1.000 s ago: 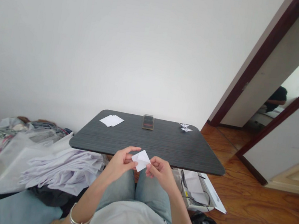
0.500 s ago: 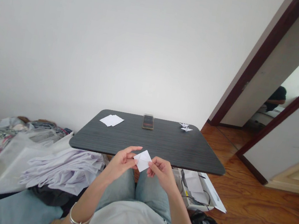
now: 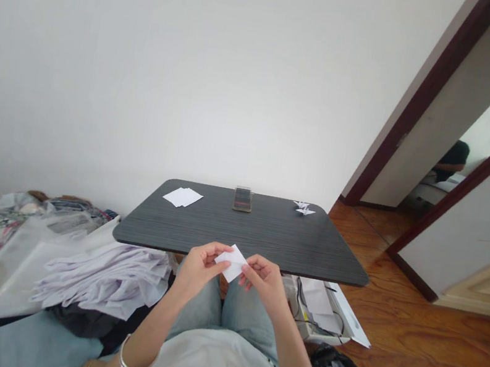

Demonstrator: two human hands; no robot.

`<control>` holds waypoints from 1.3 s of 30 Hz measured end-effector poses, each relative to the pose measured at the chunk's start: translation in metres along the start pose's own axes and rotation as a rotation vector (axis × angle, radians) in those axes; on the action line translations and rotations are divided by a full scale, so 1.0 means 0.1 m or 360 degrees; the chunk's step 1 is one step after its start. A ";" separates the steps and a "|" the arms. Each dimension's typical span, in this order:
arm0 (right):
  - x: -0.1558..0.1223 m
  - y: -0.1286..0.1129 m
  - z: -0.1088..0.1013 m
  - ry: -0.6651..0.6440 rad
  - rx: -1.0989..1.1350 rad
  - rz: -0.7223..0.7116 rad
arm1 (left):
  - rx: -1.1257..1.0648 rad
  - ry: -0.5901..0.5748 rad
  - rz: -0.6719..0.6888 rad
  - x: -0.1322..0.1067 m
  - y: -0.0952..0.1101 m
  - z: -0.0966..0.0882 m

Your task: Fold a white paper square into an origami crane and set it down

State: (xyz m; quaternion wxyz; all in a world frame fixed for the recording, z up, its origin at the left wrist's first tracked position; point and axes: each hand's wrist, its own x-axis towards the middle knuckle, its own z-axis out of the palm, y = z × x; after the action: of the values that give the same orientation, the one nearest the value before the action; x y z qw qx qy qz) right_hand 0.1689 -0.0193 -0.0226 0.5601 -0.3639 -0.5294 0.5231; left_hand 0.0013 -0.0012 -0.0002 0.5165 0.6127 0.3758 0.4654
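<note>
Along the near edge of the dark wood-grain table [image 3: 243, 236], I pinch a folded white paper square [image 3: 233, 271] by its left side with my left hand [image 3: 197, 268] and by its right corner with my right hand [image 3: 267, 280]. White paper sheets [image 3: 182, 197] lie at the table's far left, paper cranes [image 3: 305, 212] at its far right.
</note>
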 end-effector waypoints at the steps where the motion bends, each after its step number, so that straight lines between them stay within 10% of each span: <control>1: 0.00 0.00 0.00 -0.0004 -0.0007 0.0000 | 0.0009 -0.0003 -0.0004 0.00 0.02 0.00; 29: -0.02 -0.04 0.02 -0.0011 0.0068 -0.0053 | 0.0215 -0.0101 0.0144 -0.05 0.03 -0.02; 39: -0.03 -0.06 0.03 -0.0026 0.0059 -0.0073 | 0.0769 0.0056 0.0594 -0.08 0.09 -0.03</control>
State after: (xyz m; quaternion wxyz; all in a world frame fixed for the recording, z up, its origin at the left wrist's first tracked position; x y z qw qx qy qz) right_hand 0.1674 -0.0239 -0.0166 0.5743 -0.3369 -0.5324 0.5227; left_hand -0.0040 -0.0101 0.0076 0.2547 0.7681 0.3655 0.4599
